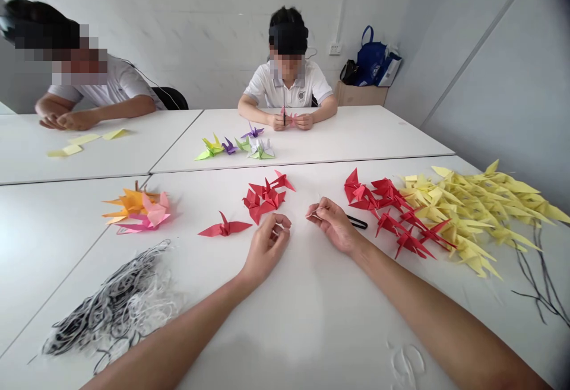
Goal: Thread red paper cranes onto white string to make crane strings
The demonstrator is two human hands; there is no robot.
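Note:
My left hand (266, 249) pinches a thin pale thread between its fingertips, close to a red paper crane (225, 227) lying on the white table (285, 330). My right hand (333, 224) holds a fine needle (314, 215) by its fingertips, pointing towards my left hand. The hands are apart, and neither touches a crane. Beside my right hand lies a black object (357, 222), partly hidden. A pile of red paper cranes (389, 215) spreads to its right, and several more red cranes (263, 196) sit ahead of my left hand. Yellow paper cranes (476, 218) heap up further right.
Orange and pink cranes (138, 210) and a tangle of black and white threads (116, 301) lie to the left. Dark threads (537, 277) trail at the right. Across the table, a person (287, 81) holds a pink crane; another person (89, 81) works at the far left.

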